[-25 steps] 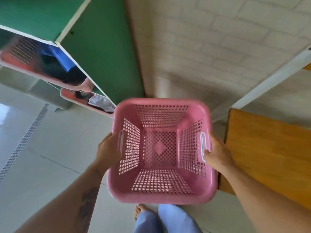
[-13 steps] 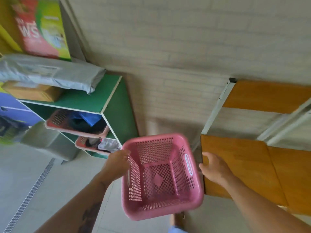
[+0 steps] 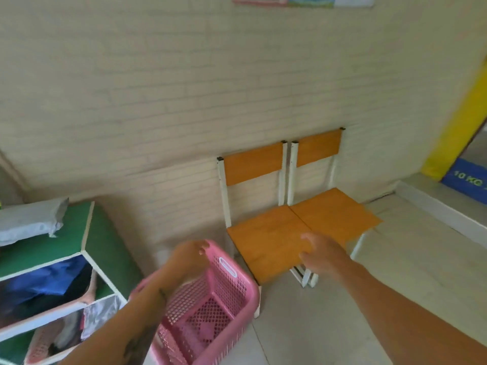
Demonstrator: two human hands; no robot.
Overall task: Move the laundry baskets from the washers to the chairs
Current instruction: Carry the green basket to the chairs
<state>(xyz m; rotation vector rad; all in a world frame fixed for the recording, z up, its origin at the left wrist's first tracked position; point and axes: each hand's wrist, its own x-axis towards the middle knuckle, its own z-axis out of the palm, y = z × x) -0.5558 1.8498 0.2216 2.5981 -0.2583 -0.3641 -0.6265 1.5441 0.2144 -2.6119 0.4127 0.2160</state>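
Note:
An empty pink laundry basket (image 3: 210, 309) hangs tilted low in the middle of the view, above the floor and just left of the chairs. My left hand (image 3: 188, 258) grips its upper rim. My right hand (image 3: 322, 252) is off the basket, fingers spread, hovering over the front of the left chair's orange seat (image 3: 263, 238). A second orange chair (image 3: 334, 212) stands right beside the first, both with white frames and backs against the brick wall. Both seats are bare.
A green shelf unit (image 3: 105, 248) stands at the left, holding pink baskets with clothes (image 3: 47, 285), with a grey parcel bag (image 3: 29, 222) on top. A raised step (image 3: 442, 204) and a blue sign (image 3: 466, 177) are at the right. Tiled floor lies in front of the chairs.
My right hand let go of the basket and moved over the chair seat. The basket tipped and now hangs from my left hand alone. The view lifted, showing both chairs.

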